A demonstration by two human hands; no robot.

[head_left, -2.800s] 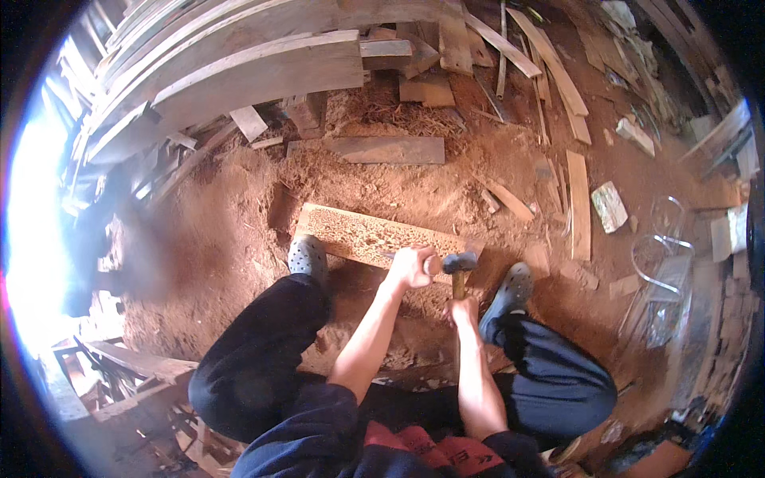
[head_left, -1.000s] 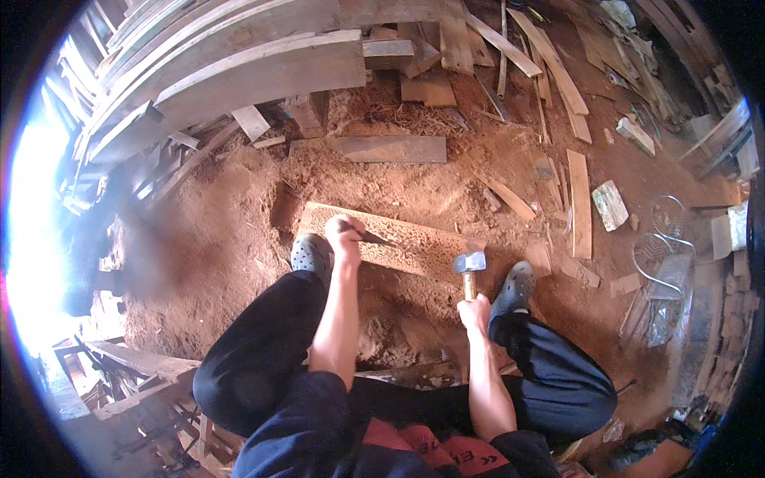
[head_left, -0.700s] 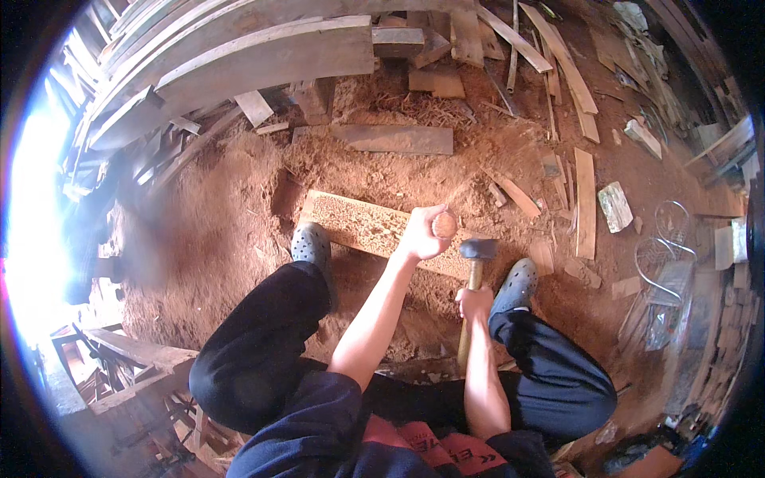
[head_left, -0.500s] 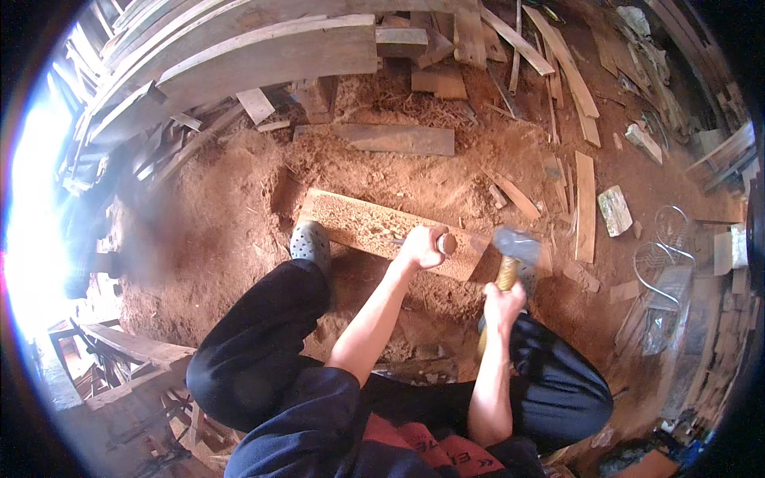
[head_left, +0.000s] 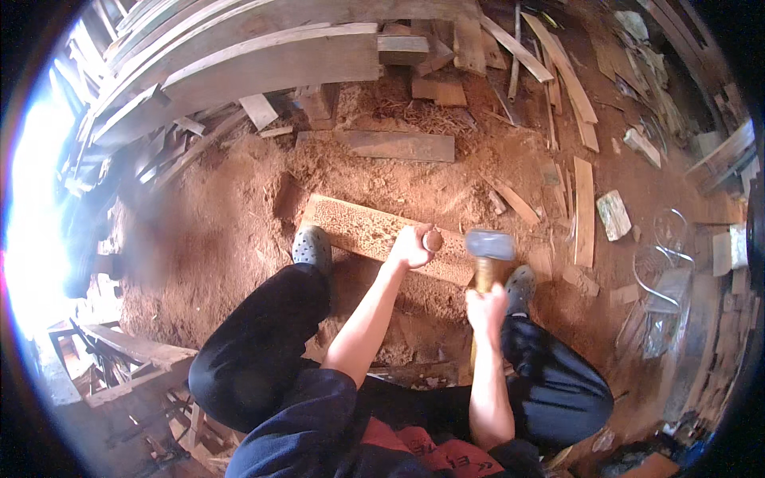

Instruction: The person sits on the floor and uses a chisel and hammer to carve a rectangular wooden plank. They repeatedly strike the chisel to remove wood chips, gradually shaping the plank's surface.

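My left hand (head_left: 409, 248) is closed round a chisel (head_left: 433, 240); its round wooden butt shows beside my thumb, and the blade is hidden now. It is over a wooden board (head_left: 351, 217) whose top is covered in small chips and gouge marks. My right hand (head_left: 487, 307) grips the yellowish handle of a hammer (head_left: 489, 244). The hammer's grey head, blurred by motion, is over the board's right end, a short gap to the right of the chisel butt.
My shoes (head_left: 311, 248) rest by the board's two ends, on ground strewn with sawdust. Beyond lies a flat plank (head_left: 402, 145), with long stacked timbers (head_left: 279, 60) behind it. Loose strips (head_left: 584, 211), a wood block (head_left: 613, 215) and a bent wire frame (head_left: 657, 263) are to the right.
The hammer has swung left and slightly up, nearer the chisel butt, with my right hand. My left hand and the chisel have shifted slightly left.
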